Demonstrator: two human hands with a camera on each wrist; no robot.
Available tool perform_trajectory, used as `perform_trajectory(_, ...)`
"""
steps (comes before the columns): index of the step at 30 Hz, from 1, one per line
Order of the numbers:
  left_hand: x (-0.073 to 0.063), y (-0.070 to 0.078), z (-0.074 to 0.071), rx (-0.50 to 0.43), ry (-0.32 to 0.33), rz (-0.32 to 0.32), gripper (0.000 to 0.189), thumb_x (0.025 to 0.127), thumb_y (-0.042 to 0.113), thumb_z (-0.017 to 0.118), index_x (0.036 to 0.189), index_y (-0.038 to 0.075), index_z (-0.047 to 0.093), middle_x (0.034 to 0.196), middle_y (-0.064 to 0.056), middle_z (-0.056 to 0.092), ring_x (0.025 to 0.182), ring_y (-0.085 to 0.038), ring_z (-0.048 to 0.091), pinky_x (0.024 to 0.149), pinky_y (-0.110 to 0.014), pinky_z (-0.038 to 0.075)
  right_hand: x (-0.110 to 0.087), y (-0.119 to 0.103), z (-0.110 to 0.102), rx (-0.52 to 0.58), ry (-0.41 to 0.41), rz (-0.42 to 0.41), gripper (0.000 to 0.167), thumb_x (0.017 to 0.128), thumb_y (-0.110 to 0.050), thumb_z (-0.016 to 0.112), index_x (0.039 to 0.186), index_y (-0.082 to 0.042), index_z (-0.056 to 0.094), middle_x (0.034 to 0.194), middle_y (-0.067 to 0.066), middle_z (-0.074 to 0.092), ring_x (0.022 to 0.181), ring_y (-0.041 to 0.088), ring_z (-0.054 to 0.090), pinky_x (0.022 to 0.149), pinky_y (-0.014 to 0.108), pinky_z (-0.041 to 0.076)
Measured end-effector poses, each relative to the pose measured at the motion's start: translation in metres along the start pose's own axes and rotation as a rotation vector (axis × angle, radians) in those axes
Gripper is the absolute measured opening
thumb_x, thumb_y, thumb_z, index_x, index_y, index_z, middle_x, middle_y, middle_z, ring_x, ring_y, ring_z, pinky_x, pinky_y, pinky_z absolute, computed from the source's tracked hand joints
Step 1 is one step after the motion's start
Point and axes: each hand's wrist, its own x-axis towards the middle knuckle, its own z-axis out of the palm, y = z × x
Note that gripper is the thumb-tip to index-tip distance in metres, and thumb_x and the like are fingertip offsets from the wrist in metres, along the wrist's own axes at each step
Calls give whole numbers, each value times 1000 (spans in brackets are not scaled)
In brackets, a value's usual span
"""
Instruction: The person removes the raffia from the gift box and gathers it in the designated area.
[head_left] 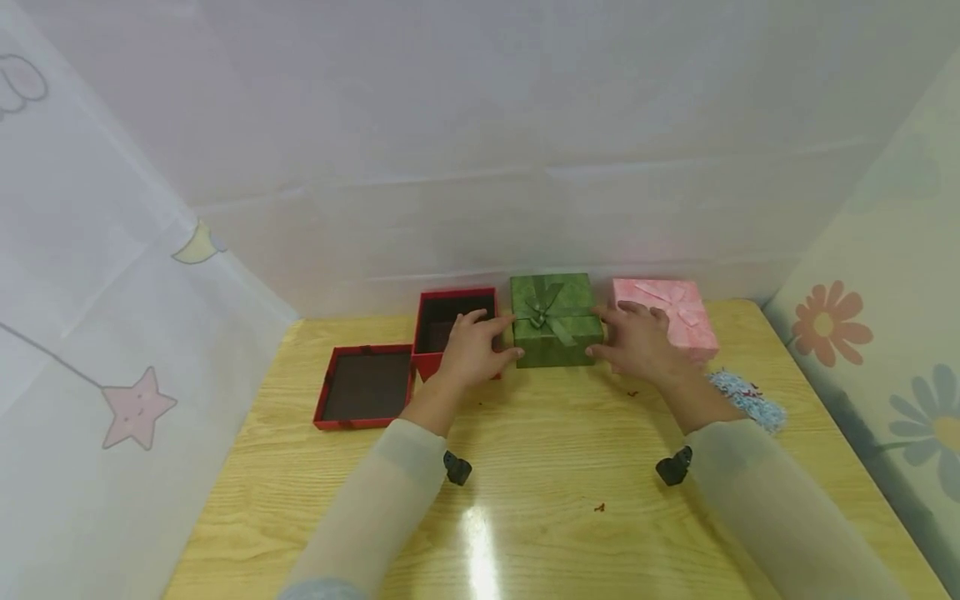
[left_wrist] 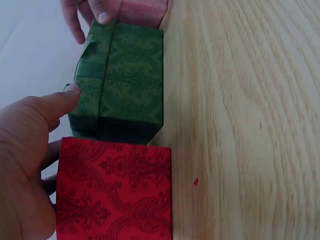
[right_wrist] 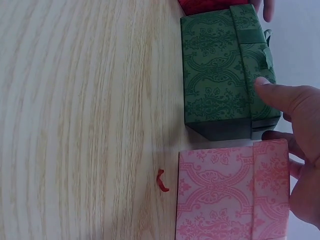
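Note:
A green gift box (head_left: 555, 342) with a ribbon bow stands against the back wall, its lid on. My left hand (head_left: 472, 348) holds its left side, thumb at the front and fingers at the side. My right hand (head_left: 637, 337) holds the right side the same way. In the left wrist view the left thumb (left_wrist: 62, 102) touches the lid's front edge; other fingers are partly hidden behind a red box (left_wrist: 115, 190). In the right wrist view the right thumb (right_wrist: 275, 94) rests on the green lid's front, and the fingers pass behind a pink gift box (right_wrist: 220, 195).
The red box (head_left: 427, 364) stands uncovered at left, its dark inside showing. Its red lid (head_left: 363, 421) lies upturned beside it. Light-blue paper shreds (head_left: 750, 400) lie at right. Small red scraps (head_left: 599, 507) dot the wooden table (head_left: 540, 450). Walls border the back and sides.

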Motion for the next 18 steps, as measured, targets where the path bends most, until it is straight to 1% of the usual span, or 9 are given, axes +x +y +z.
perform_trajectory(5, 3, 6, 4, 60, -33, -26, 67, 95, 55, 72, 155, 32, 52, 142, 5, 64, 152, -30, 31, 127, -58, 8, 0, -6, 1, 4, -12, 7, 73, 90, -45, 79, 153, -17, 53, 145, 18, 60, 150, 41, 29, 112, 74, 12)
perform_trajectory(10, 6, 12, 5, 85, -53, -60, 66, 95, 56, 71, 154, 36, 52, 138, 6, 67, 153, -29, 30, 127, -56, 6, 0, -10, 3, -7, -6, 18, 68, 92, -44, 78, 150, -16, 57, 145, 19, 60, 150, 41, 29, 112, 73, 11)
perform_trajectory(14, 5, 14, 5, 94, -50, -84, 61, 96, 51, 72, 152, 39, 54, 134, 5, 70, 153, -28, 31, 127, -55, 5, 0, -11, 6, -16, 19, 14, 61, 93, -41, 77, 147, -16, 61, 140, 17, 64, 149, 40, 31, 112, 73, 12)
perform_trajectory(18, 4, 15, 6, 110, -39, -87, 56, 98, 45, 71, 151, 39, 55, 129, 4, 73, 153, -26, 32, 128, -54, 6, -2, -12, 8, -22, 37, 12, 58, 94, -37, 77, 146, -16, 62, 139, 18, 64, 148, 39, 34, 113, 73, 11)
